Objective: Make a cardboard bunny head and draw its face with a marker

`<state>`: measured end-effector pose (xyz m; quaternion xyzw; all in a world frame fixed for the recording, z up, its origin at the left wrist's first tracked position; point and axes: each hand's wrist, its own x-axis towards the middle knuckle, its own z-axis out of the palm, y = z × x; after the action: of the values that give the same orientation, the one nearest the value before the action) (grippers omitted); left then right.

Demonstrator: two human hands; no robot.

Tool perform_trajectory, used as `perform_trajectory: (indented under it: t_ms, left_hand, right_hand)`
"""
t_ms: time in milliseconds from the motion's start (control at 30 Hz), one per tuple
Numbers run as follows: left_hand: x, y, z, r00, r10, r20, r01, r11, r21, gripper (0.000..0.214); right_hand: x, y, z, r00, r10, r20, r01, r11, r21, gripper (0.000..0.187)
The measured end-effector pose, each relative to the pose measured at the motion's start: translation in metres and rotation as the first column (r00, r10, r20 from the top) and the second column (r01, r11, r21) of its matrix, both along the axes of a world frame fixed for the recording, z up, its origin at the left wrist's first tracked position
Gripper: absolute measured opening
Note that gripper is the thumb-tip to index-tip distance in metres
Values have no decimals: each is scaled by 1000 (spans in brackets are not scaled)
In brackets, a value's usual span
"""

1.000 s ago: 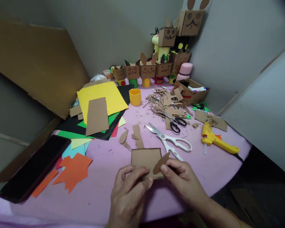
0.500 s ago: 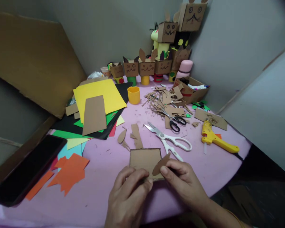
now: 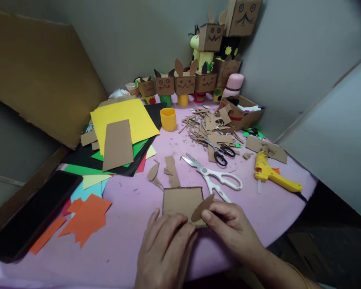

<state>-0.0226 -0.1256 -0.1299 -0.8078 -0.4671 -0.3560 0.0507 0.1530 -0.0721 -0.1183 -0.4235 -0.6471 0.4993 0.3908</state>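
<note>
A brown cardboard square [image 3: 182, 200] lies on the pink table [image 3: 129, 245] in front of me. My left hand [image 3: 165, 249] rests on its near edge, fingers together and pressing down on it. A leaf-shaped cardboard cutout [image 3: 202, 207] is pinched between thumb and fingers of my right hand [image 3: 233, 230] and lies against the square's right corner. A second leaf-shaped cutout [image 3: 153, 171] and a cardboard strip [image 3: 171, 171] lie just beyond the square.
White scissors [image 3: 213, 178], black scissors [image 3: 221, 154] in cardboard scraps, a yellow glue gun [image 3: 272, 176], a yellow cup [image 3: 168, 119], stacked coloured paper [image 3: 123, 128], a black phone [image 3: 30, 214], orange paper pieces [image 3: 84, 218], cardboard box figures [image 3: 185, 84] at the back and a cardboard tray [image 3: 243, 114].
My left hand has flattened and slid forward onto the square's near edge. The right hand keeps its pinch on the cutout. The view has shifted slightly.
</note>
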Motion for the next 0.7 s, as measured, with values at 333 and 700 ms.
perform_trajectory:
  t_ms: [333, 700]
  left_hand:
    - [-3, -2, -3, 998, -55, 32, 54, 998, 25, 30]
    - [4, 5, 6, 993, -33, 112, 31, 999, 20, 19]
  right_hand:
    - [0, 0, -1, 998, 33, -52, -33, 999, -15, 31]
    - [0, 2, 0, 999, 39, -36, -38, 999, 14, 29]
